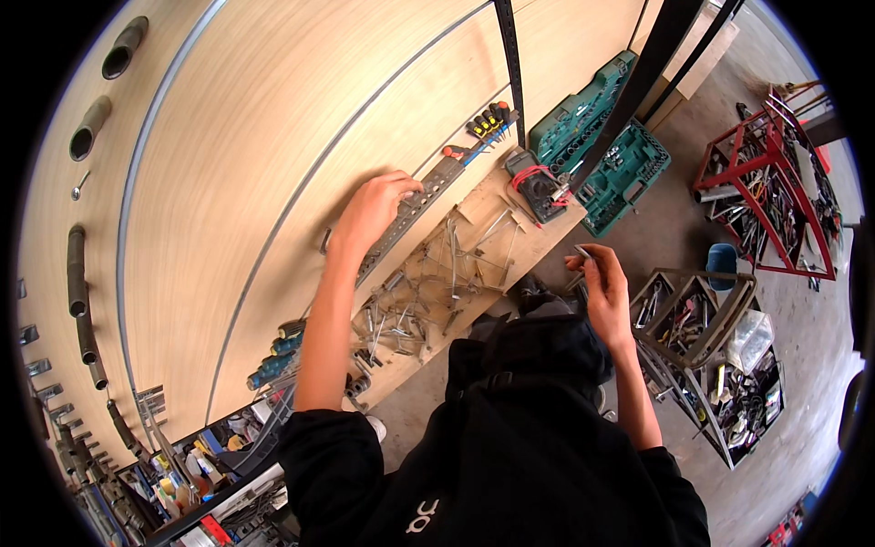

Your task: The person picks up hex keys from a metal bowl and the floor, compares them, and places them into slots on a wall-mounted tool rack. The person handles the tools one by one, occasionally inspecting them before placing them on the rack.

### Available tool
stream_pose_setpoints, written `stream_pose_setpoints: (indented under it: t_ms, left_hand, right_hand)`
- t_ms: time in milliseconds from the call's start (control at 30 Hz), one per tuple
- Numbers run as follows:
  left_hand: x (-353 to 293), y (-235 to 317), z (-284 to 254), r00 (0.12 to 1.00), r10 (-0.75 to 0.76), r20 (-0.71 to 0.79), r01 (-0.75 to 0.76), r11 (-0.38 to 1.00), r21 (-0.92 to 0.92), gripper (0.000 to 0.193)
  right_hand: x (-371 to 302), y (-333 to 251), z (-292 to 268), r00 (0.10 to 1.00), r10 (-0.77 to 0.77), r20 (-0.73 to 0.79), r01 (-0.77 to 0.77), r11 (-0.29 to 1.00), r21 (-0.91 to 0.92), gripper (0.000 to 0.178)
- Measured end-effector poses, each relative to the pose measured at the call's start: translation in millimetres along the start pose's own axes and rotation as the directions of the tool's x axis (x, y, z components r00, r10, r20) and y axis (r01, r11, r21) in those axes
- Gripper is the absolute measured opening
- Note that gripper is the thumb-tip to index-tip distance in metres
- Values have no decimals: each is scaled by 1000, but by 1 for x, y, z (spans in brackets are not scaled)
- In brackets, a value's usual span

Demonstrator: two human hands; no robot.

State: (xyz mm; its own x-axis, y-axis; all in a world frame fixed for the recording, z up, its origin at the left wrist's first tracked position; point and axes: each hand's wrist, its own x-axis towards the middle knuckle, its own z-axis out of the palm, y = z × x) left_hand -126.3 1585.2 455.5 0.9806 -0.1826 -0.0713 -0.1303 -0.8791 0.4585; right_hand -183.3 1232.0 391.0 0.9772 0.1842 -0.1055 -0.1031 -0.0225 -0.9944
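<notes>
My left hand reaches up to a perforated metal rail fixed along the light wood panel. Its fingertips are pinched together at the rail's holes; whatever is between them is too small to make out. My right hand is held out to the right, past the shelf edge, with its fingers closed around thin metal tools, whose kind I cannot tell. Below the rail, a loose pile of hex keys and other thin metal tools lies on the wooden shelf.
Several screwdrivers hang at the rail's far end. A multimeter with red leads sits beside an open green socket set. Metal toolboxes and a red rack of tools stand on the right. Blue power tools lie left.
</notes>
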Motion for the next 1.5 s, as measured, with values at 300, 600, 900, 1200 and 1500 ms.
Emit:
stream_pose_setpoints:
  t_ms: [300,600,900,1200,1500]
  left_hand:
    - [22,-17,2,962,90,259,-140,974,179,40]
    - [-15,19,-9,988,76,-135,-70,996,48,35]
    - [-143,57,51,826,-304,-475,177,940,-293,24]
    - [-274,61,174,621,-675,-398,417,715,-561,25]
    - [-298,84,205,499,-789,-358,455,590,-667,28]
  right_hand:
    - [-3,-3,2,999,21,50,-20,999,-32,20]
    - [46,-36,37,921,-220,320,276,951,-141,18]
    - [154,-72,117,782,-253,569,266,962,62,22]
    - [185,-57,164,758,-225,613,380,915,-133,22]
    - [194,-59,177,715,-221,663,461,863,-208,21]
